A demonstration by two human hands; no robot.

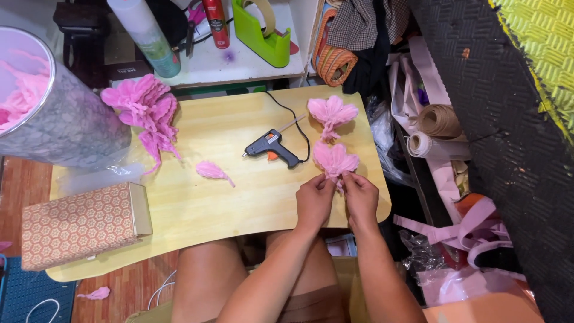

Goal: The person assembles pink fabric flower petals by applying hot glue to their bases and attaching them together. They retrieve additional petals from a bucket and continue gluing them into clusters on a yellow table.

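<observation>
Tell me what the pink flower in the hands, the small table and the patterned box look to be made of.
Pink flower: thin matte paper, likely crepe or tissue, by its soft ruffled petals; both the left hand and the right hand pinch its base.
Table: pale wood or wood-look laminate, smooth with a faint sheen and grain.
Patterned box: probably printed card or tin; unclear.

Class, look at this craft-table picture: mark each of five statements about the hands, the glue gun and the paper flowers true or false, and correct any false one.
1. Both hands, left hand and right hand, pinch the base of a pink paper flower. True.
2. The glue gun is held in the right hand. False: it lies on the wooden table, untouched.
3. A second pink flower lies beyond the held one. True.
4. The patterned box sits at the table's right edge. False: left edge.
5. A loose pink petal lies left of the glue gun. True.
</observation>
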